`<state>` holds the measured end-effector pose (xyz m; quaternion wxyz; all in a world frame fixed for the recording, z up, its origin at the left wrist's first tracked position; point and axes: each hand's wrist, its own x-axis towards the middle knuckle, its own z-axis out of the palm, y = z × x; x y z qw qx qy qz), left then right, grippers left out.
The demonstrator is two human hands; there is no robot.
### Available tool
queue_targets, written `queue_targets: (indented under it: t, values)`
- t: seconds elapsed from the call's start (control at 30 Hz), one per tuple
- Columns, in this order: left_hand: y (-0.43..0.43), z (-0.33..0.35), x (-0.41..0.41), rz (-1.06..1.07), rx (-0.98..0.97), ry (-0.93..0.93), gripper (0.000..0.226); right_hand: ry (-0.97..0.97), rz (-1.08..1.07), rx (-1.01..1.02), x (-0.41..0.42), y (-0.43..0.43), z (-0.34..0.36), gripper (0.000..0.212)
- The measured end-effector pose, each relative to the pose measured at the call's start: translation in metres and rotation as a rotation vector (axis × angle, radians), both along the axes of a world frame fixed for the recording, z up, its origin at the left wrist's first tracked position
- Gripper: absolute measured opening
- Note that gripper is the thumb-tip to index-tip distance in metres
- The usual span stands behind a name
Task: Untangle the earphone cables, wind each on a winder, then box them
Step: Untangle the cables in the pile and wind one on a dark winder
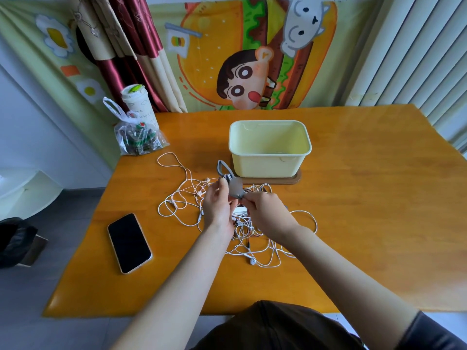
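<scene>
Closest to us is the dark shirt (pixel 278 327), with both bare forearms reaching out over the counter (pixel 366 198). The hands meet on a grey winder (pixel 234 186) held up just above the pile. The left hand (pixel 217 208) grips its upper part with curled fingers (pixel 223 182), and the right hand (pixel 267 213) pinches the lower tip. We can't tell whether a strand is caught in that pinch too. Right under and around the hands, the white earphone cables (pixel 182 198) are still one big knot, with loops spilling left and right and one earbud (pixel 251 261) lying loose on the near side. So we'd say the job's barely begun: either readying the winder or starting the first wrap, with nothing wound up that we can make out. The yellow box (pixel 267 168) sits just behind the pile on a brown board (pixel 297 178), and from here it looks empty. Next we reckon one free end has to be picked out and teased loose before any wrapping, otherwise the whole tangle gets dragged along. Further out there's a phone (pixel 129 243) lying face up at the left, and a plastic bag (pixel 137 140) with a cup (pixel 137 102) behind it at the far left corner.
</scene>
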<state>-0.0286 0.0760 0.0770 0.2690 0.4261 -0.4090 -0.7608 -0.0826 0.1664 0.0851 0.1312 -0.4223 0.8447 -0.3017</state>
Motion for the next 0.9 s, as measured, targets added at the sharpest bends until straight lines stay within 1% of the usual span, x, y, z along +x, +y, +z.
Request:
queue_targets:
  t: [0.07,0.17,0.2,0.23,0.3,0.37,0.4,0.5,0.63,0.7,0.8,0.87,0.9]
  values:
    - [0.000,-0.004,-0.001,0.021,-0.192,-0.025,0.011,0.035,0.025,0.047,0.002,-0.002,-0.001,0.025]
    - [-0.005,-0.013,0.002,-0.050,-0.638,-0.122,0.006,0.045,0.040,0.053,0.008,-0.005,0.002,0.023]
    - [-0.007,-0.019,0.005,-0.089,-0.743,-0.135,0.006,0.055,0.048,0.041,0.008,-0.006,0.003,0.023]
    - [-0.009,-0.022,0.007,-0.118,-0.805,-0.151,0.006,0.067,0.064,0.038,0.007,-0.006,0.005,0.023]
    - [-0.014,-0.028,0.012,-0.161,-0.872,-0.203,0.006,0.090,0.086,0.051,0.004,-0.005,0.008,0.024]
    - [-0.016,-0.034,0.018,-0.206,-0.950,-0.249,0.008,0.087,0.055,0.025,0.000,-0.003,0.011,0.023]
    - [-0.017,-0.036,0.021,-0.232,-0.976,-0.267,0.008,0.088,0.028,-0.020,-0.002,-0.001,0.012,0.021]
    - [-0.015,-0.042,0.028,-0.310,-0.966,-0.310,0.013,0.105,-0.033,-0.177,-0.014,0.006,0.018,0.012]
    - [-0.008,-0.042,0.029,-0.417,-0.895,-0.281,0.016,0.053,-0.112,-0.196,-0.030,0.016,0.018,0.009]
    - [-0.002,-0.035,0.029,-0.469,-0.844,-0.237,0.014,0.027,-0.159,-0.219,-0.035,0.022,0.014,0.009]
    - [0.006,-0.022,0.031,-0.617,-0.790,-0.131,0.014,-0.033,-0.200,-0.268,-0.039,0.028,0.011,0.007]
    - [0.011,-0.013,0.031,-0.669,-0.672,-0.032,0.013,-0.070,-0.220,-0.283,-0.040,0.030,0.007,0.007]
    - [0.013,-0.010,0.030,-0.642,-0.567,0.028,0.012,-0.097,-0.237,-0.294,-0.040,0.030,0.004,0.009]
